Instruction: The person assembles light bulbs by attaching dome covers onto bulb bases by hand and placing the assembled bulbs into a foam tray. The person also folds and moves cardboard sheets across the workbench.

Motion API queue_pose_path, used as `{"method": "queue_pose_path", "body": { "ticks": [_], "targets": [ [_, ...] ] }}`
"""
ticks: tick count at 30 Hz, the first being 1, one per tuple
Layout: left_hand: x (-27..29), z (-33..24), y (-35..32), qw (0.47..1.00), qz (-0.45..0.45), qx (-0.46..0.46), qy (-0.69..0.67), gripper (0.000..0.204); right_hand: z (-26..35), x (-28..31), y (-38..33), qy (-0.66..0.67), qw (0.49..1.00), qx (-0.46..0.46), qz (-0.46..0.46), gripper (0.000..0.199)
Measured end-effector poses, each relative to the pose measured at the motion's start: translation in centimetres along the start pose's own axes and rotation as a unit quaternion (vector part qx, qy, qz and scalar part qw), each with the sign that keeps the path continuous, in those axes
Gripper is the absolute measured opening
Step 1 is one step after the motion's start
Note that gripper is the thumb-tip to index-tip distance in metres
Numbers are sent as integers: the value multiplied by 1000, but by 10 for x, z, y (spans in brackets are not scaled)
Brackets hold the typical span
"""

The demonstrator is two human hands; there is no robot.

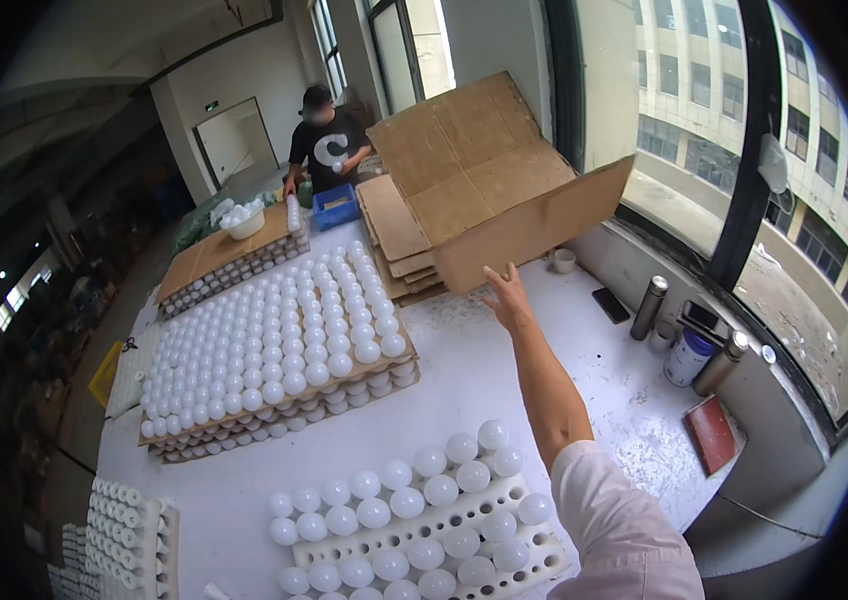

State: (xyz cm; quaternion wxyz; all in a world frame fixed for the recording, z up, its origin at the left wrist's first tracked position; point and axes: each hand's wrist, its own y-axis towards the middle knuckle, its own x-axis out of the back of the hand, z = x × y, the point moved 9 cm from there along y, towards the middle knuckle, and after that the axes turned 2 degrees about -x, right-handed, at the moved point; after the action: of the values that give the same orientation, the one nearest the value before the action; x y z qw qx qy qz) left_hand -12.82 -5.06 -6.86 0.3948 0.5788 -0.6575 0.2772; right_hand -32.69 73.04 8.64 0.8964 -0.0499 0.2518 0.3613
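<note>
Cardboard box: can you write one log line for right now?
right hand: open, at cardboard box | left hand: unseen | bulbs: stacked on table

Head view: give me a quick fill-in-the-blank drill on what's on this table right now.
1. The right hand reaches up to a large sheet of ____.
2. The white bulbs sit in layers stacked on ____ sheets.
3. Beside the person in the black shirt stands a small ____ bin.

Missing words: cardboard; cardboard; blue
</note>
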Motion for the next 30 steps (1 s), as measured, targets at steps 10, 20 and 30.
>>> {"method": "queue_pose_path", "body": {
  "ticks": [10, 20, 30],
  "targets": [
    [-51, 69, -87, 982, 56, 121, -131, 29, -102, 136, -1, -19, 983, -130, -126, 95],
    [-15, 14, -93, 926, -109, 284, -225, 20, -70, 227, -107, -312, 949, -23, -36, 48],
    [-12, 152, -40, 907, -149, 262, -294, 23, -135, 338, -353, -249, 923, -276, -99, 48]
  ]
}}
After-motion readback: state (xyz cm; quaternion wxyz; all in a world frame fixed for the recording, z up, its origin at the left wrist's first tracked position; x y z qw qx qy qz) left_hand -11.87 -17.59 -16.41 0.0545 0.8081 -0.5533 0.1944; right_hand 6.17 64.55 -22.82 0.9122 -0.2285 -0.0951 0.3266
